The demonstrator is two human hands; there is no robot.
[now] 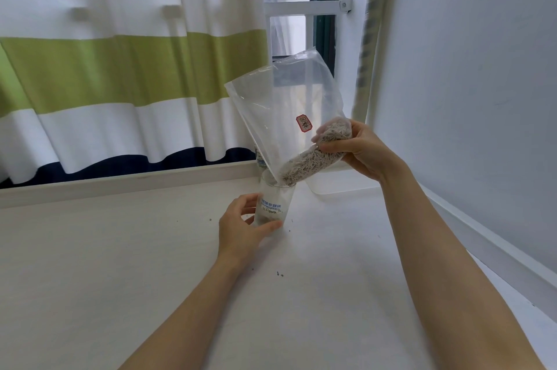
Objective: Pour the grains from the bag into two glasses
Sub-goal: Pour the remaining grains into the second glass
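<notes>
Clear bag [286, 104] of pale grains [313, 157] tilted mouth-down into printed glass [275, 204] on worktop [120, 249], right hand [358, 151] gripping bag, left hand [241, 225] curled round glass base

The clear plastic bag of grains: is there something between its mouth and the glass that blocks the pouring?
Nothing visible blocks it. The clear plastic bag of pale grains, gripped by the right hand, has its corner at the rim of the printed clear glass, which the left hand holds.
</notes>
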